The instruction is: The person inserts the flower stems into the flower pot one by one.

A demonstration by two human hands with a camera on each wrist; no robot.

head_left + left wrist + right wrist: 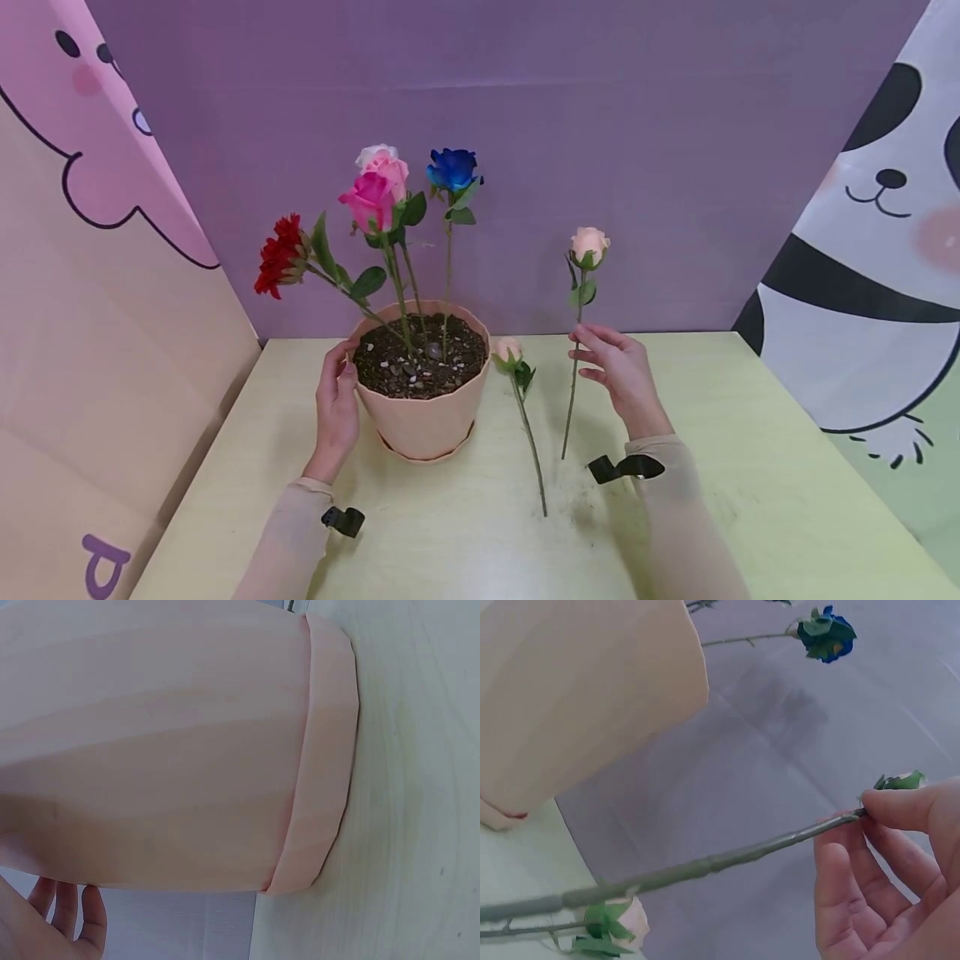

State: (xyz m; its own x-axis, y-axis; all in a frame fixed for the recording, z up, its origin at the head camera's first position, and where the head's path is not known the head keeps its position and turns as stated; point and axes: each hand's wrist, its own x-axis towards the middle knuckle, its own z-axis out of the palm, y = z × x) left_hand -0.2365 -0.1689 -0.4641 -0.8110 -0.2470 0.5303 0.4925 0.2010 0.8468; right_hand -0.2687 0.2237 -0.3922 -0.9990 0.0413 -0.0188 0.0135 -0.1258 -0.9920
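A peach flowerpot holds dark soil. My left hand holds its left side near the rim; in the left wrist view, the curled fingers touch the pot wall. Between thumb and fingers, my right hand pinches the stem of a pale pink rose, upright to the right of the pot. The right wrist view shows the pinched stem up close. Another pale rose lies on the table between pot and right hand.
Standing in the soil are a leaning red flower, a magenta rose, a light pink rose, a white bloom and a blue rose. A purple backdrop rises behind the pale table.
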